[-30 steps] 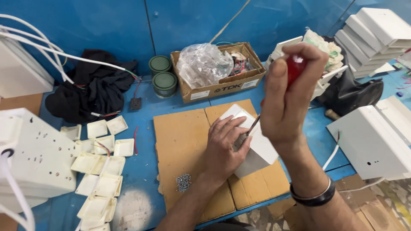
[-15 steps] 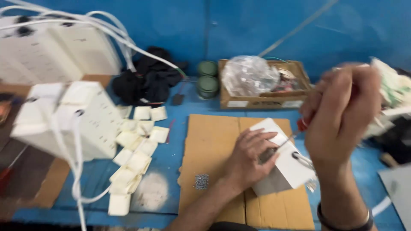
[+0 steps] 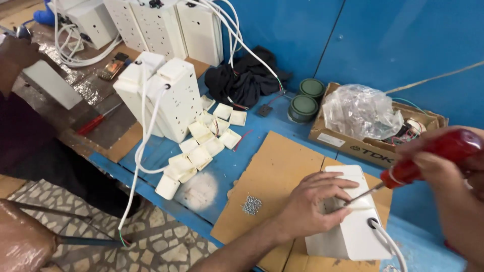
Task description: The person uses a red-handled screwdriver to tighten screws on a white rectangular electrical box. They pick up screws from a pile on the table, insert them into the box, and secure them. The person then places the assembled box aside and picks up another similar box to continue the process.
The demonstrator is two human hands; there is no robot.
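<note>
Head view: left hand (image 3: 308, 205) spread flat over white plastic box (image 3: 348, 216), pressing it onto cardboard sheet (image 3: 267, 176) on blue table (image 3: 222, 171). Right hand (image 3: 443, 161) clenched around red-handled screwdriver (image 3: 428, 158), tip at box top beside left fingers (image 3: 343, 199). Small screw pile (image 3: 251, 205) just left of box.

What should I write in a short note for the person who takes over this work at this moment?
Left hand: presses flat on the white box, which lies on the cardboard sheet.
Right hand: grips the red-handled screwdriver, tip on the box's upper face by the left fingers.
Loose screws lie in a small pile on the cardboard.
Done: the white cable already enters the box.
Left: whether the screw is seated cannot be seen.
</note>
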